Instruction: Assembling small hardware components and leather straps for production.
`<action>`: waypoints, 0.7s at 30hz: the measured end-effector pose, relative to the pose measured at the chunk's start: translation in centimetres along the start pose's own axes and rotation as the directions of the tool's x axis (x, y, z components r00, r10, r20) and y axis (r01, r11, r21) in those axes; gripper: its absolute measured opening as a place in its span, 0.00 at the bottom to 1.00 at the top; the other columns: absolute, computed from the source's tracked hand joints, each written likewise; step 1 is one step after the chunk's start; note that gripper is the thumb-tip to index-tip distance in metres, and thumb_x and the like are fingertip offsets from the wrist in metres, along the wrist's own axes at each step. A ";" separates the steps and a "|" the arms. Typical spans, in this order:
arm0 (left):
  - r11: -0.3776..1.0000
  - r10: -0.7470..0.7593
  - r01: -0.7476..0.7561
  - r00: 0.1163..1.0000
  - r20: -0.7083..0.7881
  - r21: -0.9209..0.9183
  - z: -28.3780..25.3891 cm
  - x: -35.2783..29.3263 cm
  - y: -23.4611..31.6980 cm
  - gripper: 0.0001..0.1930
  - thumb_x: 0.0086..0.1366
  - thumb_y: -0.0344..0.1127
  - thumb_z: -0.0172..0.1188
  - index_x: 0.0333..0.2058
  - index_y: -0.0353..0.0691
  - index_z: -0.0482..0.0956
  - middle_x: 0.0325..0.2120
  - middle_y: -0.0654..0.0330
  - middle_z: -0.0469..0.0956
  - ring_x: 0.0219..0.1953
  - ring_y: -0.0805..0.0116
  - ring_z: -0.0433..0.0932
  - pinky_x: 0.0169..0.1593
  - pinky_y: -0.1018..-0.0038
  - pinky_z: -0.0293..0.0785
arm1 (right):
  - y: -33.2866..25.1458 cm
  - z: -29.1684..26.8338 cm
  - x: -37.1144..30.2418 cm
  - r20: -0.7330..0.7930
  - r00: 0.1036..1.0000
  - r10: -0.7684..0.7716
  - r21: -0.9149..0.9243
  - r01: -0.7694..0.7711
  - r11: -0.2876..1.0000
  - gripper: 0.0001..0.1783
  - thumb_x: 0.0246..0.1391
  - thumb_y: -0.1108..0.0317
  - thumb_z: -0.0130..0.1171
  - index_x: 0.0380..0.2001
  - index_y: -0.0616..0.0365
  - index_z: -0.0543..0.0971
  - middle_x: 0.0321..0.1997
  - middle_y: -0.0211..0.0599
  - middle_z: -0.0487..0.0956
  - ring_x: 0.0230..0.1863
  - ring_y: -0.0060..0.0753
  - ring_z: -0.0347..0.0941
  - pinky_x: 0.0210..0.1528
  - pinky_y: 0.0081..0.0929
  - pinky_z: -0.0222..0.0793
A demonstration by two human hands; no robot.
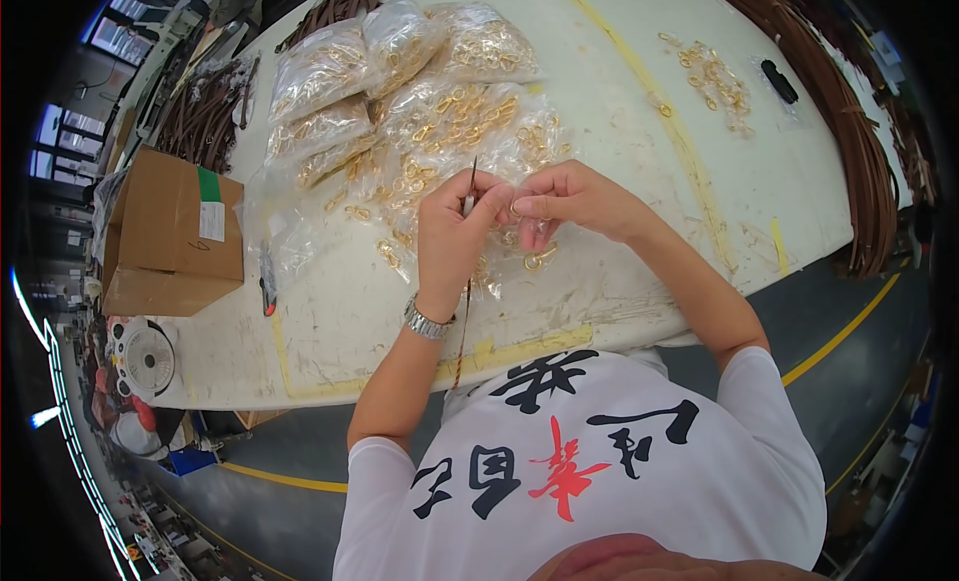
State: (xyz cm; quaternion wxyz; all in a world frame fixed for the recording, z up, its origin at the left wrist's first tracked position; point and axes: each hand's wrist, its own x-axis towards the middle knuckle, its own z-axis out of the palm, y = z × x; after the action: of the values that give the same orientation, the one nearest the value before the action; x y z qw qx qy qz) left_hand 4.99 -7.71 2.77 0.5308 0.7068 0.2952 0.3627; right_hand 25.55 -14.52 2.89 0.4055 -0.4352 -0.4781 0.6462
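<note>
My left hand [452,226], with a metal watch at its wrist, is closed round a slim tool with a dark pointed blade [475,171]. A thin twisted cord [461,346] hangs below that hand; whether it is tied to the tool I cannot tell. My right hand [574,196] pinches a small clear plastic bag [516,207] with a gold-coloured ring in it. The fingertips of both hands meet at this bag. Beneath and beyond them lies a heap of small clear bags with gold-coloured metal clasps [450,121].
Large clear bags of gold hardware [322,69] are piled at the far left. A cardboard box [175,236], a utility knife [268,281] and a white fan [146,358] stand or lie on the left. Further right are loose clasps [711,76], a black object [779,81] and brown straps [849,131].
</note>
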 end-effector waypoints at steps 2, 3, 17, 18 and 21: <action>0.964 -0.171 0.149 0.981 -0.086 -0.221 0.2 0.1 0.7 0.07 0.72 0.31 0.63 0.40 0.32 0.83 0.25 0.65 0.81 0.27 0.83 0.75 0.31 0.81 0.69 | 0.3 -0.1 0.1 -0.024 0.999 -0.028 0.056 0.030 0.998 0.16 0.71 0.59 0.60 0.44 0.62 0.85 0.39 0.39 0.88 0.38 0.24 0.84 0.43 0.24 0.80; 0.964 -0.168 0.146 0.982 -0.085 -0.223 0.1 0.0 0.7 0.07 0.72 0.31 0.63 0.40 0.32 0.83 0.25 0.65 0.81 0.27 0.83 0.75 0.31 0.81 0.69 | 0.2 0.0 0.1 -0.026 0.999 -0.029 0.054 0.031 0.998 0.16 0.71 0.59 0.60 0.44 0.62 0.85 0.39 0.39 0.88 0.38 0.24 0.84 0.43 0.24 0.80; 0.929 -0.224 0.231 0.973 0.059 -0.290 2.0 -0.6 0.8 0.09 0.75 0.35 0.61 0.46 0.35 0.82 0.29 0.63 0.85 0.15 0.87 0.61 0.19 0.84 0.56 | 0.4 1.5 0.8 -0.230 0.966 -0.120 0.443 0.214 0.870 0.23 0.72 0.54 0.57 0.54 0.63 0.84 0.46 0.33 0.86 0.30 0.15 0.69 0.38 0.17 0.69; 0.928 -0.223 0.231 0.973 0.061 -0.291 2.0 -0.6 1.0 0.09 0.75 0.35 0.61 0.46 0.35 0.82 0.29 0.63 0.85 0.15 0.87 0.61 0.19 0.84 0.56 | 0.5 1.5 0.8 -0.232 0.965 -0.121 0.443 0.215 0.870 0.23 0.72 0.54 0.57 0.54 0.63 0.84 0.46 0.33 0.86 0.30 0.15 0.69 0.38 0.17 0.69; 0.934 -0.227 0.232 0.973 0.051 -0.273 2.0 -0.6 1.2 0.09 0.75 0.35 0.60 0.45 0.34 0.82 0.30 0.61 0.86 0.14 0.87 0.62 0.18 0.85 0.54 | 0.3 1.8 0.8 -0.267 0.957 -0.114 0.431 0.225 0.874 0.24 0.73 0.53 0.55 0.53 0.64 0.83 0.44 0.32 0.86 0.29 0.16 0.68 0.38 0.17 0.69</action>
State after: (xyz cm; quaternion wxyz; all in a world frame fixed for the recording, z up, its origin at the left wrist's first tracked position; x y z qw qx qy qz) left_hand 6.34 -9.57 3.48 0.6658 0.5896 0.3172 0.3294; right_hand 23.63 -14.30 2.76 0.6053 -0.3565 -0.2981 0.6463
